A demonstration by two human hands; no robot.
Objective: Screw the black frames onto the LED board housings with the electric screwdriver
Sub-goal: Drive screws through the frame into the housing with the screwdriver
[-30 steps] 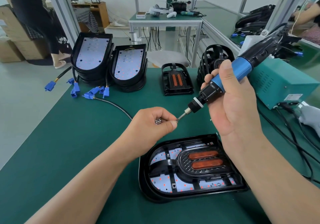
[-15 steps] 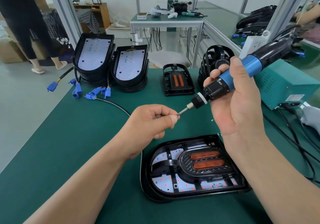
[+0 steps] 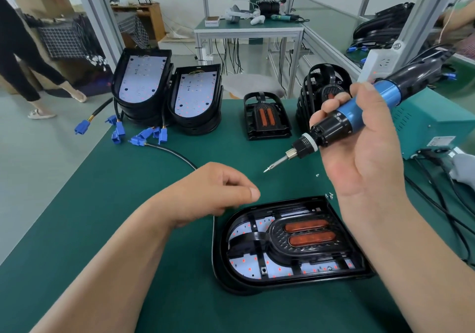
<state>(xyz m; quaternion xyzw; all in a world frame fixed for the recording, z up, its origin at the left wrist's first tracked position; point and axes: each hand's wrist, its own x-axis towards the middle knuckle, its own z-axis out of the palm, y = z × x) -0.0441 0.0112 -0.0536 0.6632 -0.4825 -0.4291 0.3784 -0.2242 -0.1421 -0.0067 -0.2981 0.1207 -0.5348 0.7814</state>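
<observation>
Hands above a green desk (image 3: pixel 102 217), both bare. Right hand (image 3: pixel 365 157) wrapped round the blue-and-black electric screwdriver (image 3: pixel 352 112), raised over the right half of the desk, tool slanted with the bit pointing down and left. Small screw (image 3: pixel 266 170) on the bit tip, in the air, touching nothing else. Left hand (image 3: pixel 213 191) lower and further left, apart from the bit, fingers curled in, thumb tip pressed to forefinger; contents of the fist hidden from view.

On the near side, just below both hands, LED board housing (image 3: pixel 218 255) lying flat, open face up, rounded end to the left. Black frame (image 3: pixel 282 251) seated inside it over the white board, two orange lenses (image 3: pixel 305 226) side by side in its oval middle. Loose screws (image 3: pixel 329 195) on the desk at the far right corner of the housing.

On the far side, left, two stacks of housings (image 3: pixel 140 83) leaning with boards showing, blue connectors (image 3: pixel 144 133) on black cables spilled in front. Far middle, spare frame (image 3: pixel 266 116) lying flat; right of it a stack of frames (image 3: pixel 323 88), partly behind the right hand. Teal power box (image 3: pixel 431 124) at the right edge, cables trailing toward the near side. Person (image 3: pixel 23 57) on the floor beyond the far left, only legs and dark clothing in view
</observation>
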